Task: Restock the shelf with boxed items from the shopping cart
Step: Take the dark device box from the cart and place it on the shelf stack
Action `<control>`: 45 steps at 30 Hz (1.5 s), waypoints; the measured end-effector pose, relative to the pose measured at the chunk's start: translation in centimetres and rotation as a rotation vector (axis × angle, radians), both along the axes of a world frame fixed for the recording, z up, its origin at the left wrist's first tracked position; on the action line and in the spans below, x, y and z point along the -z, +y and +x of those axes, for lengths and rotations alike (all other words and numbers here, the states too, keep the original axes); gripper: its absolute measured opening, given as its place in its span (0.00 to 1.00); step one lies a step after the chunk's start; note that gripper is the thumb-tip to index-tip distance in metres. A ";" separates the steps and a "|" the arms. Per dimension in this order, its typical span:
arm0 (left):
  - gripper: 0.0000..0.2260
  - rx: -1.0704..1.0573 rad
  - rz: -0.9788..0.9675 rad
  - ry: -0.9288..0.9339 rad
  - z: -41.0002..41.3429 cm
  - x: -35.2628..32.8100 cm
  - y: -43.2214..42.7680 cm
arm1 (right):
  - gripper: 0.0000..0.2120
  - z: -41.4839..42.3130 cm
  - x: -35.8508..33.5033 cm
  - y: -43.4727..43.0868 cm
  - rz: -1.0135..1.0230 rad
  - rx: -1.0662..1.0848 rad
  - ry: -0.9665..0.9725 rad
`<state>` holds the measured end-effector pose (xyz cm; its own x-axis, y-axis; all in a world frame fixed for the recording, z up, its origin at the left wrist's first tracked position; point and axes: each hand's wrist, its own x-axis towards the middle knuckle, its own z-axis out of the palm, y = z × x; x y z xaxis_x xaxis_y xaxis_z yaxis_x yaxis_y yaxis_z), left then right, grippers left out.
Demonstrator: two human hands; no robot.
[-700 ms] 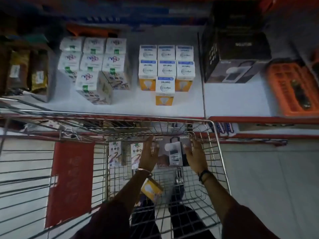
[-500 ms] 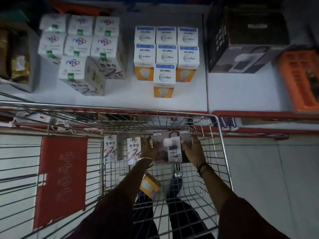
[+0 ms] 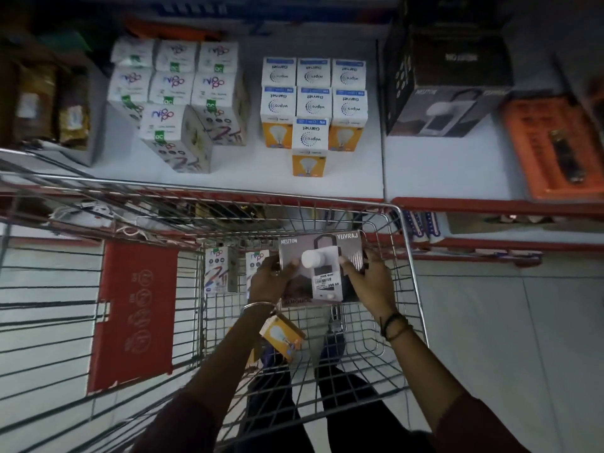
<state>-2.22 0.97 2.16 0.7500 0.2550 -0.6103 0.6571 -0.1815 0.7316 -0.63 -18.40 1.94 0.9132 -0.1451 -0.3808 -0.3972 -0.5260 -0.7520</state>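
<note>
Where both hands (image 3: 369, 282) meet, lantern box (image 3: 322, 268) mid-grip.

Red sign panel (image 3: 134, 317) on wire side; grey floor tiles (image 3: 510, 338).

Bare shelf (image 3: 434, 165) strip lies open before the dark lantern boxes (image 3: 447, 89)

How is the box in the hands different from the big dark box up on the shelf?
The held box is gripped by the left hand and right hand over the cart; the shelf box sits untouched. The held box shows its lantern picture toward the camera; the shelf box mostly shows its dark top. Both read NEUTON and picture the same white lantern.
</note>
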 end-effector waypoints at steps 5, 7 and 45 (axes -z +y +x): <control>0.25 0.074 0.064 -0.187 -0.4 -7.1 -0.1 | 0.21 -1.2 -7.1 -1.0 0.068 0.026 -0.156; 0.19 0.111 0.081 -0.249 -0.1 -10.0 -0.5 | 0.21 -1.6 -9.7 -1.7 0.070 0.060 -0.252; 0.17 0.269 -0.077 -0.434 14.8 -12.4 -17.0 | 0.24 11.3 -11.0 -15.8 0.100 0.484 -0.402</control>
<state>12.57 -16.06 14.60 0.9713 -0.0148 -0.2375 0.2273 -0.2374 0.9444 10.66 -34.19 12.97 0.8275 -0.5587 -0.0556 -0.2492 -0.2767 -0.9281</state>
